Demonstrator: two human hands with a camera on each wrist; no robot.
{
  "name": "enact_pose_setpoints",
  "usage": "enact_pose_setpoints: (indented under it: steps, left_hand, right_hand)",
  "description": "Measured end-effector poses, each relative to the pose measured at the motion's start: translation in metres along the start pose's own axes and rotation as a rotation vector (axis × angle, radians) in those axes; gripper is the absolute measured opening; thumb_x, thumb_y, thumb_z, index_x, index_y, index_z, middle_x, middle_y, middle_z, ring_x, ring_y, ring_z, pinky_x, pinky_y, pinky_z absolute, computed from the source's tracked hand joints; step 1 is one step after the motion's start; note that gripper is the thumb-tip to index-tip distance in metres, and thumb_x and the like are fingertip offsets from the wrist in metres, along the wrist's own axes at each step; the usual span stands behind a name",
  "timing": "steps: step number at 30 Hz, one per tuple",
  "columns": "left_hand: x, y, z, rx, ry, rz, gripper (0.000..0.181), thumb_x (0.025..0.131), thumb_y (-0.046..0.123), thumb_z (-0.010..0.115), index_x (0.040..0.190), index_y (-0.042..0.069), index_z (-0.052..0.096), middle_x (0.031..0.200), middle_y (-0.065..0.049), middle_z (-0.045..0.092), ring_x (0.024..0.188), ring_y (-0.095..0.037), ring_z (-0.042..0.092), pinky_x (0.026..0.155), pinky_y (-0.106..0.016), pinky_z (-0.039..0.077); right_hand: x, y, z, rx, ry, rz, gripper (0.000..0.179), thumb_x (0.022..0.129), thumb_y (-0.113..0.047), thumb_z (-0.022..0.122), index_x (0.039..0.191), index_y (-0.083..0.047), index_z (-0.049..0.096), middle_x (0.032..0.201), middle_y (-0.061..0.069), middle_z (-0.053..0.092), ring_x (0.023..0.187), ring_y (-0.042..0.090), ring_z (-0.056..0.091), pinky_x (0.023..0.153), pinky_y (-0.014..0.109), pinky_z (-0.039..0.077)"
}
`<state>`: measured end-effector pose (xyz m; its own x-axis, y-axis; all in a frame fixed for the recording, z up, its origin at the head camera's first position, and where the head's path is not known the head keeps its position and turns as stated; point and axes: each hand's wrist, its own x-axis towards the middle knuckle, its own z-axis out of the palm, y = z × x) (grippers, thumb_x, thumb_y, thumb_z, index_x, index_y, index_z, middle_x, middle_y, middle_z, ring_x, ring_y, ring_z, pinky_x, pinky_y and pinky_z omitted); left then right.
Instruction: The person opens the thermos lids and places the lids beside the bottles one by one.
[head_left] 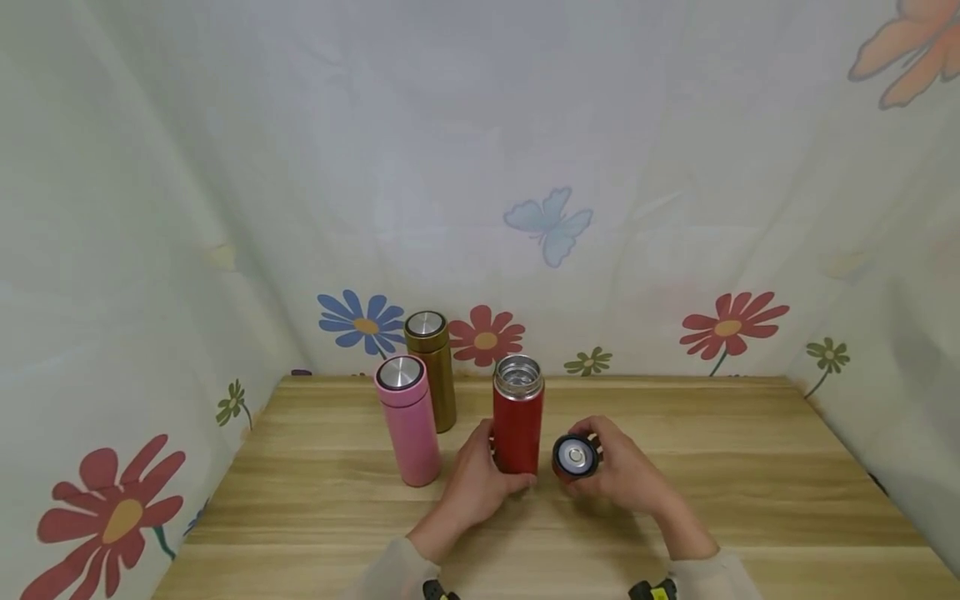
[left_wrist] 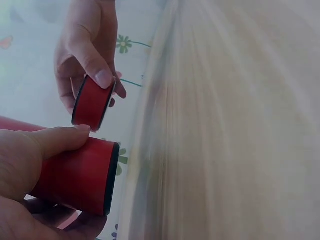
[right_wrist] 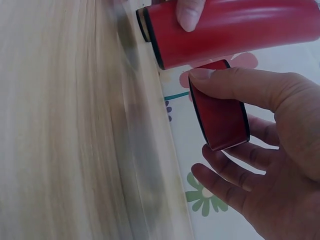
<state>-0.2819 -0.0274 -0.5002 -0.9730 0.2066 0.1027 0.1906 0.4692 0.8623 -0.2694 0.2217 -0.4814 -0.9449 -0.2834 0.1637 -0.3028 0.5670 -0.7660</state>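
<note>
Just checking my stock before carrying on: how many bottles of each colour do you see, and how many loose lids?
Red bottle, open, in the left hand: 1
Pink bottle, capped: 1
Gold bottle, capped: 1
Loose red lid, in the right hand: 1
Total: 4

The left grip (head_left: 480, 483) partly hides the red bottle (head_left: 518, 429), as the pink bottle (head_left: 411, 429) does the gold bottle (head_left: 442, 379)
</note>
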Motion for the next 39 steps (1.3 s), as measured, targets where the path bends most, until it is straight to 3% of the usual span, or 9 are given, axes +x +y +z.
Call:
enact_pose_setpoints:
  steps: [8,19,30,39]
  left_hand:
    - [0.011,0.002,0.003,-0.046,0.007,0.013,0.079,0.077,0.028,0.093,0.138,0.014,0.046,0.136,-0.008,0.061,0.124,-0.029,0.061,0.105,-0.051,0.052]
    - [0.029,0.004,0.009,-0.056,0.025,-0.018,0.080,0.081,0.028,0.091,0.145,0.020,0.043,0.143,-0.004,0.057,0.131,-0.027,0.057,0.110,-0.051,0.050]
    - [0.055,-0.003,0.009,-0.031,0.122,0.019,0.077,0.080,0.024,0.091,0.143,0.016,0.047,0.140,-0.007,0.061,0.128,-0.028,0.060,0.108,-0.050,0.051]
    - [0.070,0.004,0.011,-0.056,0.142,0.029,0.079,0.080,0.022,0.090,0.146,0.011,0.047,0.141,-0.010,0.062,0.128,-0.030,0.061,0.109,-0.050,0.050]
  right_hand:
    - [0.014,0.003,0.004,0.001,0.056,0.054,0.071,0.069,-0.008,0.095,0.129,-0.005,0.056,0.125,0.013,0.063,0.111,0.026,0.064,0.097,0.046,0.053]
    - [0.031,0.010,0.010,-0.026,0.156,0.070,0.068,0.073,-0.008,0.093,0.130,0.001,0.056,0.124,0.017,0.063,0.114,0.029,0.061,0.098,0.048,0.051]
    - [0.053,0.017,0.017,-0.030,0.268,0.114,0.070,0.075,-0.008,0.090,0.135,0.002,0.054,0.127,0.023,0.062,0.120,0.037,0.060,0.104,0.053,0.047]
    - [0.069,0.023,0.027,-0.032,0.360,0.127,0.070,0.075,-0.008,0.089,0.135,0.004,0.055,0.130,0.029,0.057,0.124,0.043,0.056,0.108,0.056,0.044]
